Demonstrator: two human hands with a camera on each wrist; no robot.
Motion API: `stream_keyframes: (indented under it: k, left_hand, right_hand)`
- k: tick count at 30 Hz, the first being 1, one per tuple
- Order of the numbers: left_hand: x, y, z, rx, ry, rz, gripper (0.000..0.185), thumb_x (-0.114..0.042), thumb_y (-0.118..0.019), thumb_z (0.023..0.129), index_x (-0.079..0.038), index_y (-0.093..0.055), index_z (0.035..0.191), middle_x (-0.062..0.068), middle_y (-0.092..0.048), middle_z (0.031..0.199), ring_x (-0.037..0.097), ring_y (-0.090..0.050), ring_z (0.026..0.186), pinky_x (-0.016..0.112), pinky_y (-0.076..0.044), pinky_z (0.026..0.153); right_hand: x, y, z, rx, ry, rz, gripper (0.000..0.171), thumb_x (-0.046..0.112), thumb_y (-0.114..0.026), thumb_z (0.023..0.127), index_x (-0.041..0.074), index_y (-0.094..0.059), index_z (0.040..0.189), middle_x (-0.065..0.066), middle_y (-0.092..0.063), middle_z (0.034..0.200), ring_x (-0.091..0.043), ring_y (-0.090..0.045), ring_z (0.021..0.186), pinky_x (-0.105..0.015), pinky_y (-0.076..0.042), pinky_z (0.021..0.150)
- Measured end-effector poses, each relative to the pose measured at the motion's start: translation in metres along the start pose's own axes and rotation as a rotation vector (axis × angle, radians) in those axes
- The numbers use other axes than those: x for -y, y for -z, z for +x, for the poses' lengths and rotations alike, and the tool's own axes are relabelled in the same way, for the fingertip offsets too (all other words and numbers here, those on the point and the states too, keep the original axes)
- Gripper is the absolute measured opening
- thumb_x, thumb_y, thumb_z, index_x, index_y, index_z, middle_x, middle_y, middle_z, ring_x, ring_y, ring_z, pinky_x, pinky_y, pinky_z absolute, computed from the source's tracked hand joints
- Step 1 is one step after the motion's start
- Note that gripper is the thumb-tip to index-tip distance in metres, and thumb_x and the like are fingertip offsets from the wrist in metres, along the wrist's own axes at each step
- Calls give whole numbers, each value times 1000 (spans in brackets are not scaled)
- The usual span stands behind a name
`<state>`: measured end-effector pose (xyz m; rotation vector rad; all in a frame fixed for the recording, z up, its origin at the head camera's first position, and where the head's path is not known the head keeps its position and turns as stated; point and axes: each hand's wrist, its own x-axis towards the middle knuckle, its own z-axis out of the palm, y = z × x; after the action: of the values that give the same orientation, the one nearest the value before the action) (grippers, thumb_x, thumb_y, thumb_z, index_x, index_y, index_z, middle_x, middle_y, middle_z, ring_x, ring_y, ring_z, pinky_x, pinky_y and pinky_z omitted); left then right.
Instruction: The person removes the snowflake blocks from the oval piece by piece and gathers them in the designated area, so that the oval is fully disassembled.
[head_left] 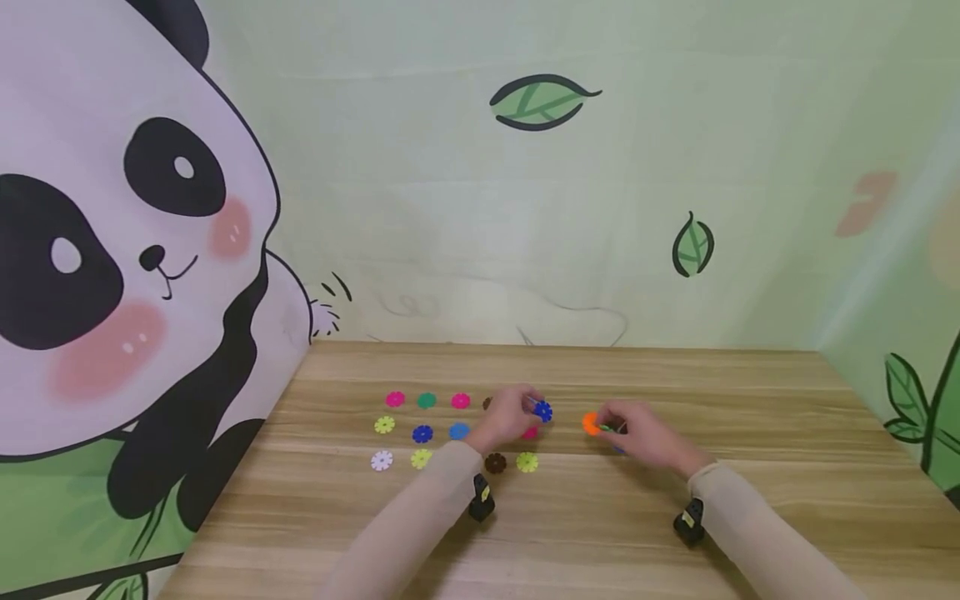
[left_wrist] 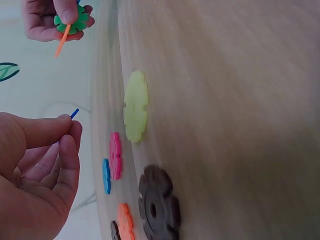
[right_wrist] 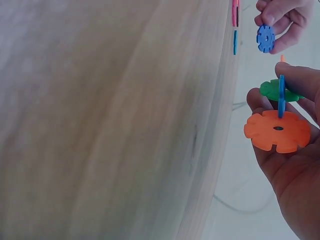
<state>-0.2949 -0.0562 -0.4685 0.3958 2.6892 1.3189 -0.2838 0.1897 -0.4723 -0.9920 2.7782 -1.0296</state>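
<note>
Pinching a blue disc (head_left: 542, 411) at frame centre, the left hand (head_left: 510, 414) hovers above the table (head_left: 675, 392). The right hand (head_left: 645, 433), right of centre, grips joined orange, green and apparently blue discs (right_wrist: 278, 129).

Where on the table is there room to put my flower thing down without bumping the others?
The wooden table is bare to the right of the right hand, out to the wall, and along the near edge below both sleeves. The back strip by the wall is free too. It is crowded left of centre, where the flower discs lie in rows under the left hand.
</note>
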Motion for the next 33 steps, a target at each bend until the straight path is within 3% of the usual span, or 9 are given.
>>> stream_keyframes:
  k: [5,21,26,33]
  left_hand:
    - [-3,-7,7,26,-10,12,33,4,-68,82,2,-63,115,9,-65,95,18,-61,89,23,-50,70]
    - [-2,-16,19,36,-23,217,27,1,-67,83,-2,-67,110,4,-68,93,14,-62,86,22,-50,73]
    - [3,-17,20,28,-20,214,25,1,-67,84,-1,-66,109,4,-67,93,14,-62,86,23,-50,72]
    - [5,-13,16,-2,15,120,23,-2,-67,86,-1,-66,109,5,-66,95,17,-61,88,25,-51,73]
  right_hand:
    - [3,2,-1,-1,-9,-4,7,9,-68,87,12,-63,90,3,-65,89,-11,-58,80,-27,-50,69]
    - [9,0,3,3,-36,-7,8,11,-68,87,13,-63,92,4,-64,89,-11,-58,80,-28,-49,69]
    - [8,-3,4,4,-31,5,8,11,-69,87,14,-62,90,5,-64,88,-11,-57,80,-27,-49,69]
    - [4,-3,5,1,-31,24,6,12,-68,87,12,-63,90,2,-65,89,-11,-58,79,-27,-50,69]
